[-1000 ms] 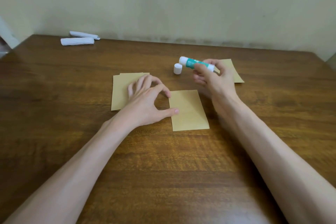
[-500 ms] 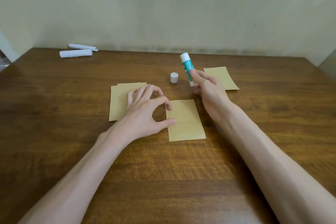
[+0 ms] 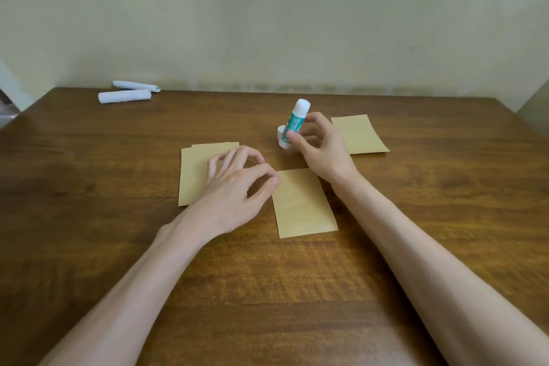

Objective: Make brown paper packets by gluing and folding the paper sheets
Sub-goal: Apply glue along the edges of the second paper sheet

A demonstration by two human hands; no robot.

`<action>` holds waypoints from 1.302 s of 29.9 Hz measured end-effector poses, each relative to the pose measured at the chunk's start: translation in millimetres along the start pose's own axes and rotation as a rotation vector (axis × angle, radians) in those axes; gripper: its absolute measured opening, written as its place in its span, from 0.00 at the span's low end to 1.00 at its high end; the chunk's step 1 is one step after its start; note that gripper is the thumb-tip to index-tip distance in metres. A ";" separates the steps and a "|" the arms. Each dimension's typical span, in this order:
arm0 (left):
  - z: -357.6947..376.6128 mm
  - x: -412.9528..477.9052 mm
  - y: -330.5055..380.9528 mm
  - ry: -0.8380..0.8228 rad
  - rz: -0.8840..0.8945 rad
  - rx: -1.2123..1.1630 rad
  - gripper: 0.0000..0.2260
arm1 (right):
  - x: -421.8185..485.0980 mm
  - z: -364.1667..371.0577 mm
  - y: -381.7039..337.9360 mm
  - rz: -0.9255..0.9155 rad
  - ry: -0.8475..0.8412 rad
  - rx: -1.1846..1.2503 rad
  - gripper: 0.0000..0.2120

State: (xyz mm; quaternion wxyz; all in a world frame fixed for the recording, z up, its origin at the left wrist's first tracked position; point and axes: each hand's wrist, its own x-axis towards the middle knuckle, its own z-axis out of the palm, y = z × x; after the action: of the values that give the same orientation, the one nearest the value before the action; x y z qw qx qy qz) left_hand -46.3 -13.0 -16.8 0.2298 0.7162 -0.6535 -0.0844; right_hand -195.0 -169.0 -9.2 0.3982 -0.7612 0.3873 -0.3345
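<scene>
Lowers glue stick [image 3: 296,120] since last frame, down near table [image 3: 267,291] just beside cap [image 3: 280,131]. Grips it, tilted, in right hand [image 3: 322,152]. Curls left hand [image 3: 234,187] over stack [image 3: 193,175], thumb and forefinger meeting at middle sheet [image 3: 303,205] corner; cannot tell whether pinching.

Open desk [image 3: 89,217] runs along the bottom, far left and far right of the frame. The centre is crowded: the left hand [image 3: 234,187] on a paper stack [image 3: 193,169], a folded sheet [image 3: 303,205] beside it, and the right hand [image 3: 322,149] gripping the glue stick [image 3: 294,122], with the cap [image 3: 280,131] just behind. White rolls [image 3: 124,96] sit at upper left.
</scene>
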 end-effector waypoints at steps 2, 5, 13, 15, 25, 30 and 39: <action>-0.1 1.1 0.6 0.065 -0.007 -0.060 0.11 | 2.0 4.6 1.2 -0.044 -0.007 -0.080 0.18; -4.5 3.4 -1.0 0.201 -0.052 -0.084 0.12 | 3.2 10.6 -2.3 -0.058 -0.007 -0.150 0.18; -5.3 6.6 -6.3 0.274 -0.149 -0.048 0.15 | 7.4 24.7 -7.1 -0.087 0.052 -0.234 0.16; -6.6 6.2 -7.8 0.314 -0.150 -0.057 0.19 | 8.2 25.4 -7.8 -0.086 0.059 -0.248 0.16; -22.7 2.2 -33.3 0.313 -0.354 0.133 0.27 | -4.9 11.3 -5.9 -0.074 0.089 -0.238 0.21; -32.4 1.3 -63.6 0.310 -0.564 0.182 0.32 | -18.1 -2.0 -1.3 -0.084 0.069 -0.237 0.17; -37.2 3.1 -71.6 0.480 -0.535 0.074 0.14 | -27.8 -15.0 1.8 -0.072 0.051 -0.249 0.16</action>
State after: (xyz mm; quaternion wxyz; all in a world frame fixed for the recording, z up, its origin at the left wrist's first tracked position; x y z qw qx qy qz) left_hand 34.0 -4.9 -14.9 0.3203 0.8691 -0.3732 0.0528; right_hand -221.0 -151.0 -9.5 0.2784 -0.8094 0.4084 -0.3172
